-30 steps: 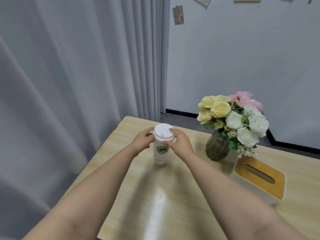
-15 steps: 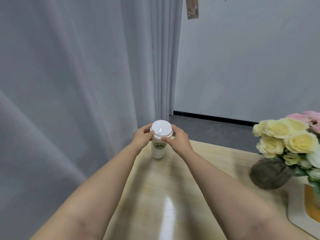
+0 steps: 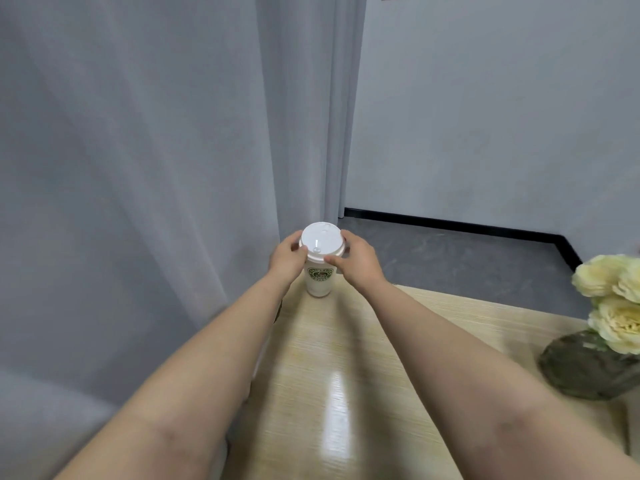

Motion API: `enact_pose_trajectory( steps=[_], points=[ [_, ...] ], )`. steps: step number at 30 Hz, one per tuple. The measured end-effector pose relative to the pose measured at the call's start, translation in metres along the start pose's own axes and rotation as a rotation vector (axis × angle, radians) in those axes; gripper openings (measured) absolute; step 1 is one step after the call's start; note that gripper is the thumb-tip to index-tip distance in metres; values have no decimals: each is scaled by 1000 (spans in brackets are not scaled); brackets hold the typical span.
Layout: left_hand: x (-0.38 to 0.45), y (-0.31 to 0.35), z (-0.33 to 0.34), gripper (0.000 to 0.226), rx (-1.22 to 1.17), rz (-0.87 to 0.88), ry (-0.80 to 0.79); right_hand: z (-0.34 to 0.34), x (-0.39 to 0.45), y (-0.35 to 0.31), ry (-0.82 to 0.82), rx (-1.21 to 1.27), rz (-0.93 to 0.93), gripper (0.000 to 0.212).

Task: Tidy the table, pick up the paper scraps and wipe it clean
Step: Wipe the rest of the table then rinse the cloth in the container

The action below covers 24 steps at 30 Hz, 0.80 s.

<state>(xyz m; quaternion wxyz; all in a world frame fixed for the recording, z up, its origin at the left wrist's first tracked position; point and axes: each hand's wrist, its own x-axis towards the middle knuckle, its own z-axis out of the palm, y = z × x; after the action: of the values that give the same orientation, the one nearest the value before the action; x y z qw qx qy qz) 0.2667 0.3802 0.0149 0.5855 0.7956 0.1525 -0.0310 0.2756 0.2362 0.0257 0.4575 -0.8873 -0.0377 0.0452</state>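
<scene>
**A:** Table (image 3: 363,358) tidying, and what's actually in the hands is a lidded paper cup (image 3: 320,268). Left hand (image 3: 287,259) has its fingers curled round the cup just under the lid (image 3: 322,242). Right hand (image 3: 358,265) does the same from the other side, thumb laid along the rim. So both are wrapped on it. The cup is at the far left corner of the table, right by the curtain (image 3: 138,168). I honestly can't tell if its base is touching the wood or hanging just off it.

**B:** Which step, you reckon?

**A:** Looks like clearing the cup out of the way before any wiping. No paper scraps or cloth in view. Next move probably needs it kept upright and set well in from that edge, or it could tip off by the curtain.

**B:** Anything different from a second back?

**A:** Yep. Then the cup sat mid-table next to the vase (image 3: 585,368) of flowers (image 3: 609,289), tissue box in shot. Now the cup's way over left, the vase is only at the right border, and the tissue box is out of frame. Same two-handed grip throughout.
</scene>
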Motion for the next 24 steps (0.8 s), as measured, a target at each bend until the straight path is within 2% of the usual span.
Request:
enact_pose_trajectory(
  steps=[8, 24],
  points=[
    [21, -7, -6, 40, 44, -19, 78, 13, 19, -4, -40, -12, -8, 43],
    [16, -11, -10, 40, 55, -65, 64, 17, 13, -2, -62, -25, -2, 50]
  ],
)
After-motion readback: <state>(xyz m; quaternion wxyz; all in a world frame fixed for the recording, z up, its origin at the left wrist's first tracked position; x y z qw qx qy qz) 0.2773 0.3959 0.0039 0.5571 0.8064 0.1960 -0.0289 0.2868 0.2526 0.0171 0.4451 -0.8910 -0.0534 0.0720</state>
